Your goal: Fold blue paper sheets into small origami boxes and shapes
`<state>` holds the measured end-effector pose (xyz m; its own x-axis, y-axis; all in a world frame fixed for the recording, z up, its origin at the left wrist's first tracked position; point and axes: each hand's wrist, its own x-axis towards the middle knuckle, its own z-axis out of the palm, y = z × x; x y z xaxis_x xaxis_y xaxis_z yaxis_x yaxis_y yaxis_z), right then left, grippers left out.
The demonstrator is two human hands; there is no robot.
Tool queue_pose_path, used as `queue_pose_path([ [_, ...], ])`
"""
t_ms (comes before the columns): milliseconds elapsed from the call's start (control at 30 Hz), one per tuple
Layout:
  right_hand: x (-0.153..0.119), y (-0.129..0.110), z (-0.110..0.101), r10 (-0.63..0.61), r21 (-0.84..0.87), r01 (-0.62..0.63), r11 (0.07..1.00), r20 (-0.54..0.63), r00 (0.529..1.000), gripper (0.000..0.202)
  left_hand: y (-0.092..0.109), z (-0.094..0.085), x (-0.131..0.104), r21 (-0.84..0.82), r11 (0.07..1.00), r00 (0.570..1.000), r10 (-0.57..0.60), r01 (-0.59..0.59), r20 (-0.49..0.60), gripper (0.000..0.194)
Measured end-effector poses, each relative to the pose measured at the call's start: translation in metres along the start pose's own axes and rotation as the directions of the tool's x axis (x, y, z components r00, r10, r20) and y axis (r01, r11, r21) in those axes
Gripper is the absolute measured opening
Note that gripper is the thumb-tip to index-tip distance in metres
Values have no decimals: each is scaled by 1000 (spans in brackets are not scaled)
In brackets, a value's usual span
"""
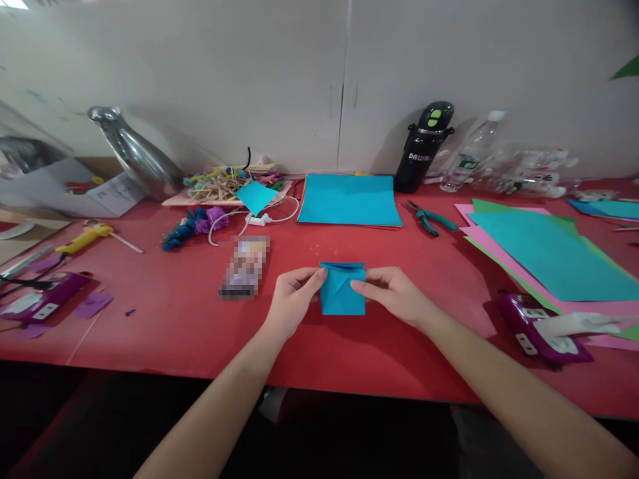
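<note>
A folded square of blue paper (343, 296) is held up between my two hands over the front of the red table. My left hand (298, 293) pinches its upper left edge, thumb in front and fingers behind. On the other side, my right hand (392, 293) grips the right edge with its thumb lying on the front face. Creases cross that face, and the top edge gapes slightly in dark layers. Behind it lies a stack of blue paper sheets (349, 199). To the left is a phone (244, 267) with a blurred screen.
Teal-handled pliers (430, 218), a black bottle (423, 150) and fanned coloured sheets (554, 253) lie right. A purple power strip (542, 332) sits front right, another power strip (47, 297) left. A glue gun (87, 237), steel flask (137, 153) and tray of sticks (174, 198) stand left.
</note>
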<state>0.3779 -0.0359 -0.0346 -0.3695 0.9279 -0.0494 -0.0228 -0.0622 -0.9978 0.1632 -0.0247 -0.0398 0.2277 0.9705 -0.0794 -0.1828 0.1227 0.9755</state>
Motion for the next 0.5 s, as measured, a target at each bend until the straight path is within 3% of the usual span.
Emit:
queue_pose_path([
  [200, 1, 3, -5, -63, -73, 53, 996, -139, 988, 26, 5, 5, -5, 151, 987, 987, -73, 51, 144, 34],
  [267, 1, 3, -5, -71, -106, 55, 993, -156, 985, 25, 4, 5, -5, 168, 985, 991, -54, 34, 119, 33],
  [400, 1, 1, -4, -25, -110, 19, 994, -54, 998, 27, 0, 3, -4, 208, 974, 996, 91, -91, 10, 27],
  [500, 1, 2, -4, -16, -105, 10, 994, -62, 998, 27, -1, 4, -3, 206, 974, 995, 96, -99, 24, 28],
])
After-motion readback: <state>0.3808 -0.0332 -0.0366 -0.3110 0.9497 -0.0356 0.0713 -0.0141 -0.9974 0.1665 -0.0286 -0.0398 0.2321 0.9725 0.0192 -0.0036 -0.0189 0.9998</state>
